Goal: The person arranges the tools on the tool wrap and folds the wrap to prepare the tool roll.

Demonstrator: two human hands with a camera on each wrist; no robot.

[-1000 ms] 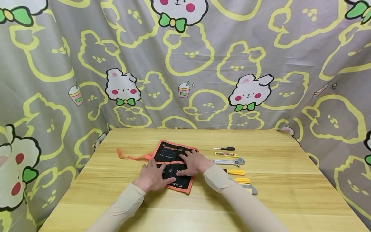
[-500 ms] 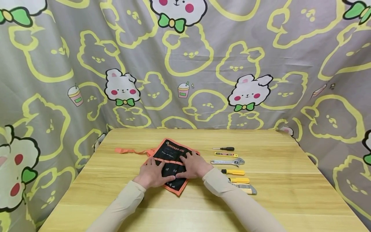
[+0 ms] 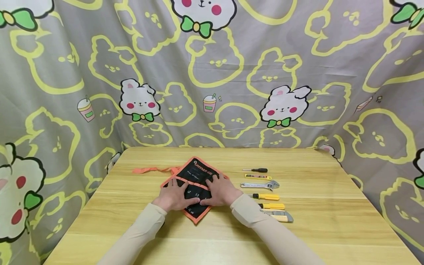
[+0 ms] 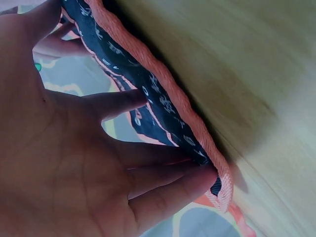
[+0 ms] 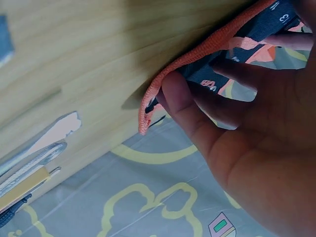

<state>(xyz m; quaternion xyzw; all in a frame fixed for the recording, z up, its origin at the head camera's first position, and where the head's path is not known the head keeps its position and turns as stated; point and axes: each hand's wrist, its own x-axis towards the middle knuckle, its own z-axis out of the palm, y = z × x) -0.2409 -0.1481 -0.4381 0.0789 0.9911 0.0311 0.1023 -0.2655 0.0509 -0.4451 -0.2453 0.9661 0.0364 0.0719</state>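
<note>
A black tool roll (image 3: pixel 202 171) with orange trim and printed numbers lies on the wooden table, turned so that one corner points toward the person. My left hand (image 3: pixel 173 195) rests on its left side, fingers spread, the thumb pointing inward. On the opposite side, my right hand (image 3: pixel 222 190) presses the cloth with spread fingers. The two thumbs nearly meet over the numbered pockets. In the left wrist view, fingertips (image 4: pixel 207 173) touch the orange edging at a corner. The right wrist view has fingers on the dark cloth beside the orange edging (image 5: pixel 212 44).
An orange strap (image 3: pixel 145 170) trails left from the roll. To the right lie a small black screwdriver (image 3: pixel 260 170), a yellow cutter (image 3: pixel 256 177), an adjustable wrench (image 3: pixel 260 185), two yellow-handled screwdrivers (image 3: pixel 269 196) and a grey utility knife (image 3: pixel 283 216). Behind hangs a patterned curtain (image 3: pixel 218 73).
The tool roll has turned clockwise under both hands: its top corner shifted right and its near corner shifted left. The hands moved only slightly, and their thumbs have come closer together.
</note>
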